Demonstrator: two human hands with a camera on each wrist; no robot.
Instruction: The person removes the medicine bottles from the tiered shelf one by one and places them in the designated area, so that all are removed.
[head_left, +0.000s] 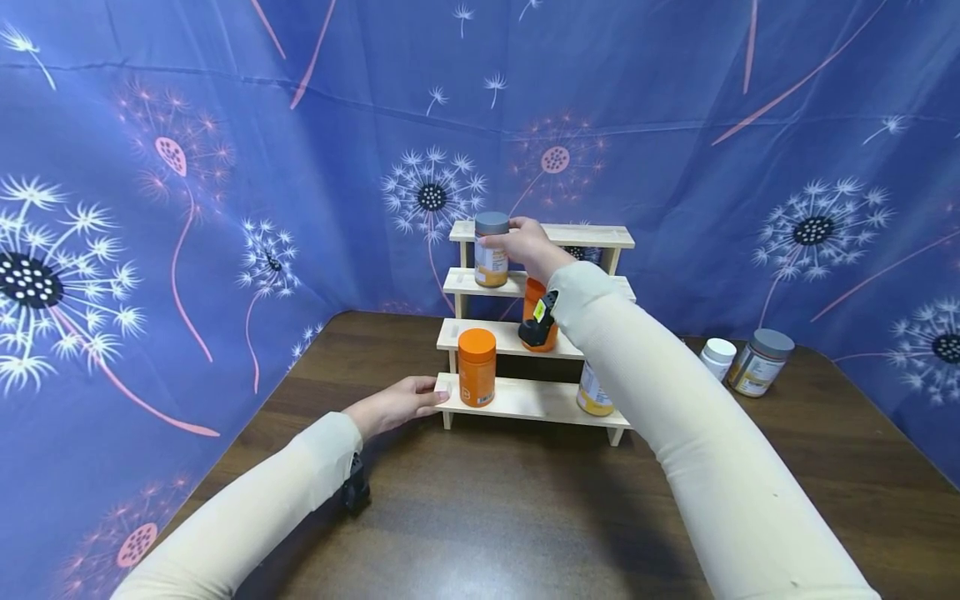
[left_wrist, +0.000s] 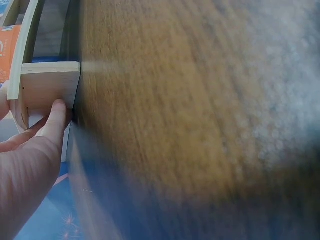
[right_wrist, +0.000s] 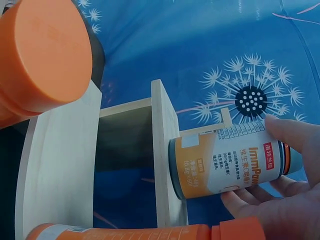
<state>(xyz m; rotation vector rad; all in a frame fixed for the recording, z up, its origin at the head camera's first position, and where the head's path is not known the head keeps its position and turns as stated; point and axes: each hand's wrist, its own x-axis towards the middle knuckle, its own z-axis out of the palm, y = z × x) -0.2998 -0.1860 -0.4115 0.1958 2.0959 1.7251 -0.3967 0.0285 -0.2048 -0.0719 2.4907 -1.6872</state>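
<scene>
My right hand holds a supplement jar with a grey lid and a white-and-yellow label. In the right wrist view, thumb and fingers lie around the upper part of that jar, whose base meets the second shelf from the top. My left hand pinches the left end of the bottom board of a four-tier wooden display rack. The left wrist view has its fingers against the rack's side support, under the board. Close to this hand, an orange jar stands on the bottom board.
An orange bottle stands on the third shelf down, partly behind my right wrist. A yellow-and-white jar is at the bottom board's right, partly hidden by my sleeve. A white-lidded bottle and a grey-lidded jar stand on the table's right.
</scene>
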